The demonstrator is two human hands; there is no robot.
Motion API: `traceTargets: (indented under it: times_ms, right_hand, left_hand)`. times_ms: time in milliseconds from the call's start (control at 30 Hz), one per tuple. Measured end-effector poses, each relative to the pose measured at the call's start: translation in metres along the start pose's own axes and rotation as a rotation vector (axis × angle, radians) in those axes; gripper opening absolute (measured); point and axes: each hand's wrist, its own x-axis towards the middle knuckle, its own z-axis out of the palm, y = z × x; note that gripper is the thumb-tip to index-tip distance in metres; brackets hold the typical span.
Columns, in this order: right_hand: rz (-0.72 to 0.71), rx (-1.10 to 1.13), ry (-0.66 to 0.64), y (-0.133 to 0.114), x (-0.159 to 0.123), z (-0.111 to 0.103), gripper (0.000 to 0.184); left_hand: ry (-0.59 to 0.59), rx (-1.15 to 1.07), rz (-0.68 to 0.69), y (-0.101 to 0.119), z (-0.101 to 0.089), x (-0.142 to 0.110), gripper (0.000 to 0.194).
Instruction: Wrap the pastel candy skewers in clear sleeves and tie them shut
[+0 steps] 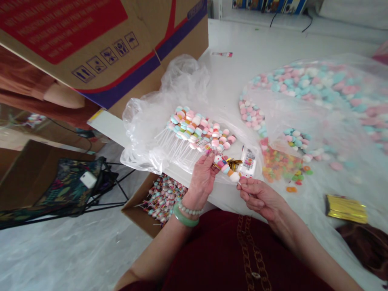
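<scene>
Open cardboard box [138,216] below table [230,36] edge: heaped with finished candy skewers [166,194]. Clear plastic bag [281,117], table's right: pink, blue, white marshmallows [306,83]. Marshmallow skewer [226,168] between hands near table edge: pastel puffs, orange piece, white stick. Left hand [204,173] pinches upper end; right hand [259,197] grips stick.
</scene>
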Motion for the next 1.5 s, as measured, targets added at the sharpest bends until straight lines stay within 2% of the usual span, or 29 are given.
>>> traceTargets:
  times_ms: [67,167,300,400,533,567,633,733,867,967,1167,1267,1333,1400,1500]
  right_hand:
    - [0.009,0.018,-0.031,-0.001,-0.001,-0.001,0.017]
    - [0.064,0.081,-0.082,-0.001,-0.002,-0.006,0.016]
    - [0.054,0.067,-0.050,0.000,-0.003,-0.009,0.020]
    - [-0.104,-0.165,0.130,0.002,-0.002,-0.005,0.021]
    - [-0.378,-0.700,0.475,0.008,-0.001,0.003,0.017]
    - [-0.448,-0.849,0.505,0.009,-0.001,0.004,0.016]
    - [-0.566,-1.076,0.485,0.012,-0.001,0.004,0.017]
    - [-0.662,-1.149,0.469,0.016,-0.001,0.002,0.019]
    - [-0.739,-1.101,0.621,0.016,-0.002,0.001,0.014]
    - [-0.611,-0.907,0.605,0.016,-0.002,0.005,0.014]
    - [-0.240,-0.187,0.281,0.012,0.005,0.007,0.018]
    - [-0.037,0.040,0.043,0.009,0.009,0.002,0.020]
    - [0.077,0.129,-0.053,0.008,0.010,0.000,0.020]
    - [0.103,0.132,-0.050,0.009,0.011,0.000,0.019]
    - [-0.080,-0.032,0.162,0.013,0.011,0.004,0.020]
  left_hand:
    - [-0.011,0.029,0.002,-0.001,0.000,-0.001,0.024]
    - [-0.020,0.027,-0.065,-0.002,-0.003,0.001,0.024]
    - [0.001,0.024,-0.160,0.001,-0.005,0.002,0.026]
    - [0.014,0.085,-0.142,0.005,-0.002,-0.002,0.026]
    - [0.011,0.169,-0.082,0.007,0.006,-0.006,0.027]
    - [0.012,0.181,-0.072,0.006,0.006,-0.006,0.027]
    - [0.011,0.189,-0.077,0.005,0.005,-0.004,0.027]
    - [-0.014,0.172,-0.127,0.004,-0.001,-0.001,0.028]
    - [-0.039,0.121,-0.149,0.005,-0.005,-0.001,0.027]
    - [-0.053,0.079,-0.119,0.005,-0.004,-0.001,0.028]
    - [-0.106,0.064,-0.087,0.002,-0.001,0.001,0.029]
    - [-0.106,0.091,-0.106,0.001,-0.002,0.000,0.027]
    - [-0.091,0.101,-0.130,0.001,-0.003,0.000,0.025]
    - [-0.071,0.094,-0.166,0.003,-0.004,-0.001,0.022]
    - [-0.052,0.075,-0.205,0.008,-0.003,-0.001,0.018]
